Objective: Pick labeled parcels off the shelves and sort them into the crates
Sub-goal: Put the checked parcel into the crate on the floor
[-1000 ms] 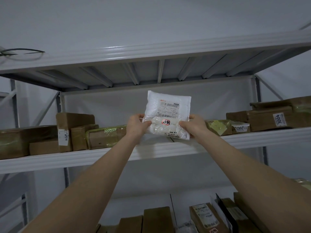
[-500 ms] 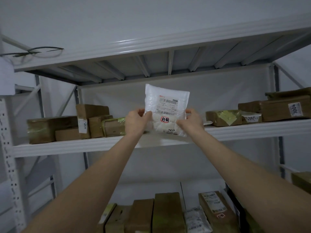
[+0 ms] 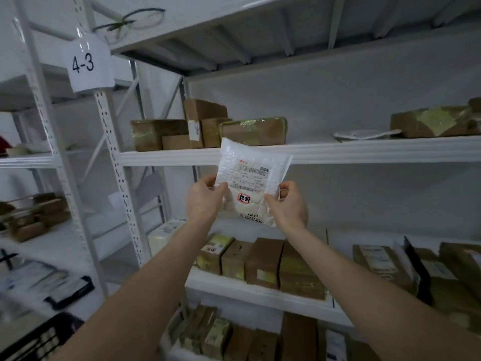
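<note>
Before rack front: white parcel (image 3: pixel 253 178) is held upright, part of middle shelf (image 3: pixel 364 149) edge hidden by it.
Hands: its lower sides are pinched by left hand (image 3: pixel 204 201) and right hand (image 3: pixel 287 204).
Around: brown boxes (image 3: pixel 208 128) behind; "4-3" sign (image 3: pixel 84 63) left; probably a crate (image 3: pixel 39 340) bottom left.
Change: parcel drawn off shelf, lower than before.

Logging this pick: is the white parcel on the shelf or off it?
Off. The left hand and right hand hold the white parcel before the shelf edge.
</note>
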